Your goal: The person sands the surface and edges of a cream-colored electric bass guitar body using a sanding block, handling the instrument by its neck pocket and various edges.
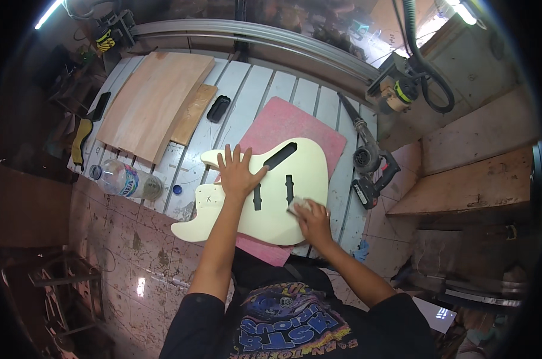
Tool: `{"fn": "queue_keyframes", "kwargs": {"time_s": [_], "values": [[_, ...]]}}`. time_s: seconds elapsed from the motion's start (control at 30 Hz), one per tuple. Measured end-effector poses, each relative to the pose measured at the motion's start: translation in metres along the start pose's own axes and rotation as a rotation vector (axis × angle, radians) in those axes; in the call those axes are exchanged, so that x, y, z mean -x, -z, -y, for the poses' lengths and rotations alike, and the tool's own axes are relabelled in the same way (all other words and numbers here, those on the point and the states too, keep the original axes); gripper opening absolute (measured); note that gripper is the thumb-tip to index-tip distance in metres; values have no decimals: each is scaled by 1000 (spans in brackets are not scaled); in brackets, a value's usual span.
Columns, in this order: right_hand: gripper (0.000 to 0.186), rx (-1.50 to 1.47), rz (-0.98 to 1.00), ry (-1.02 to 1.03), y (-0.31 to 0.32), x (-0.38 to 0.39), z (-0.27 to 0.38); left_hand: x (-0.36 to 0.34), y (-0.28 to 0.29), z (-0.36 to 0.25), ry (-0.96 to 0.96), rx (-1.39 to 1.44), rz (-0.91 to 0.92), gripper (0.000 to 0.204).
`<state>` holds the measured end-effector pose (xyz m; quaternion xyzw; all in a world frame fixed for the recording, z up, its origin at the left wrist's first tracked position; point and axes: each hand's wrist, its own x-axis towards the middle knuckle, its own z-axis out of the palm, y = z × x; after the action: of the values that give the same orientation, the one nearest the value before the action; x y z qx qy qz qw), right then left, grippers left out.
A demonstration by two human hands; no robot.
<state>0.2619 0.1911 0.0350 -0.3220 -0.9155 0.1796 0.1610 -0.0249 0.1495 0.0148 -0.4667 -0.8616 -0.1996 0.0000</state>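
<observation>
A cream-white electric guitar body (274,212) lies flat in front of me, with dark slots and a dark cavity cut into its face. Fingers spread, my left hand (238,173) rests flat on its upper left part, beside the long cavity. My right hand (314,221) grips a small greyish sanding pad (298,206) against the face, just by the lower end of the right-hand slot. The fingers partly hide the pad. Under the body is a pink mat (307,122), showing at the far side and at the near edge.
The slatted pale table (247,90) carries wooden boards (157,96), a black tray (218,109) and a clear plastic bottle (127,181) with a blue cap (177,189) nearby. A cordless blower (368,158) lies on the right. Behind runs a metal rail (253,29).
</observation>
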Motion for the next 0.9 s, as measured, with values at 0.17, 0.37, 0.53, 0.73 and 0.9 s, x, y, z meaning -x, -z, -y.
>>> {"fn": "queue_keyframes", "kwargs": {"time_s": [0.17,0.37,0.53,0.73,0.9], "values": [[51,-153,20,-211,-13,-87,-34,-6,1,-5,-20,7,-3,74],[52,-7,12,-5,-23,-29,-26,-5,-1,7,6,60,-23,70],[52,-115,43,-105,-12,-61,-27,-8,2,1,5,43,-54,67],[51,-54,-1,-14,-22,-70,-45,-7,-8,3,-13,106,-80,65],[50,63,0,94,-13,-29,-24,-9,3,-3,24,41,-55,65]]}}
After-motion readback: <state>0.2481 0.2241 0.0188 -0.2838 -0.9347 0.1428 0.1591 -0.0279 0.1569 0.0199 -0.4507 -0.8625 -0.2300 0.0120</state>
